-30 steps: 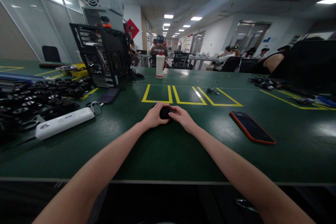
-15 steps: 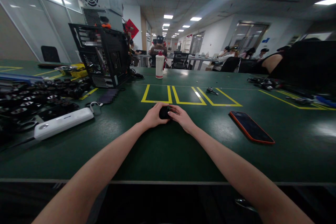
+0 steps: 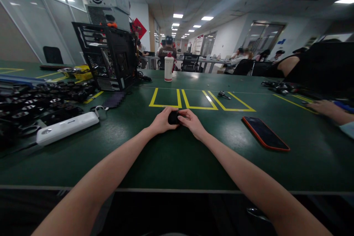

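A small round black object is between my two hands, just in front of the yellow taped boxes on the green table. My left hand wraps round its left side, thumb toward me and fingers over the far side. On the right, my right hand has its fingertips pressed together at the object's right edge. What exactly the black object is, I cannot make out. A small dark metal part lies within the right taped box.
An orange-edged phone lies to the right, a white power strip to the left beside piled black parts. Farther back stand an open computer case and a white bottle. Another person's hand rests at the far right.
Another person's hand and sleeve have come into view at the right edge. My hands have barely moved and still hold the black object.
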Available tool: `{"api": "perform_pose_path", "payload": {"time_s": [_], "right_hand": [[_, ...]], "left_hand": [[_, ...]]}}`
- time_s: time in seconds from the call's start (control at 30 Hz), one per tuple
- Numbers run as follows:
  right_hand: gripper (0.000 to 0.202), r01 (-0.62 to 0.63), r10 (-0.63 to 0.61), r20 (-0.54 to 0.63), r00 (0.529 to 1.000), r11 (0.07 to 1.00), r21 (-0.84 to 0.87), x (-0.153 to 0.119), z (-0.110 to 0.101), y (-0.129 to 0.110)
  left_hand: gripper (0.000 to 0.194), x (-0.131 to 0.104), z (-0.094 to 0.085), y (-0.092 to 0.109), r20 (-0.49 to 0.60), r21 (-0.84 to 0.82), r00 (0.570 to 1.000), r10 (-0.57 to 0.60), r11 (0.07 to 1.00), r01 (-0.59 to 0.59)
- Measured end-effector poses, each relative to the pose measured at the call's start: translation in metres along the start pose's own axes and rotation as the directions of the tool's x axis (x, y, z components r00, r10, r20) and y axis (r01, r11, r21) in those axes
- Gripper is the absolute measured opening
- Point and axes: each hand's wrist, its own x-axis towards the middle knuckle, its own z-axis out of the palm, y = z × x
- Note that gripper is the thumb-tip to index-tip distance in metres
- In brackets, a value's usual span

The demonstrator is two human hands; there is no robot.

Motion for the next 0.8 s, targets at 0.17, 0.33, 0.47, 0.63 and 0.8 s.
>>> {"api": "perform_pose_path", "payload": {"time_s": [0.17, 0.33, 0.47, 0.63, 0.8], "right_hand": [[0.032, -0.032, 0.031, 0.053, 0.998, 0.999, 0.028, 0.004, -0.003, 0.006], [0.034, 0.064, -0.068, 0.082, 0.994, 0.997, 0.053, 0.000, -0.002, 0.006], [0.026, 0.033, -0.034, 0.032, 0.999, 0.999, 0.006, 0.000, 0.000, 0.006], [0.034, -0.068, 0.068, 0.000, 0.998, 0.997, 0.032, 0.005, -0.001, 0.010], [0.032, 0.019, -0.022, 0.074, 0.997, 0.999, 0.043, 0.005, -0.003, 0.012]], "left_hand": [[0.057, -0.001, 0.002, -0.003, -0.005, 0.019, 1.000, 0.012, 1.000, -0.012], [0.057, -0.002, 0.002, -0.005, -0.008, 0.025, 1.000, 0.026, 0.999, -0.026], [0.058, -0.001, 0.003, -0.006, -0.010, 0.024, 0.999, 0.035, 0.999, -0.035], [0.057, -0.001, 0.002, -0.007, -0.011, 0.021, 0.999, 0.052, 0.998, -0.051], [0.057, -0.002, 0.002, -0.007, -0.004, 0.023, 0.999, 0.050, 0.998, -0.050]]}}
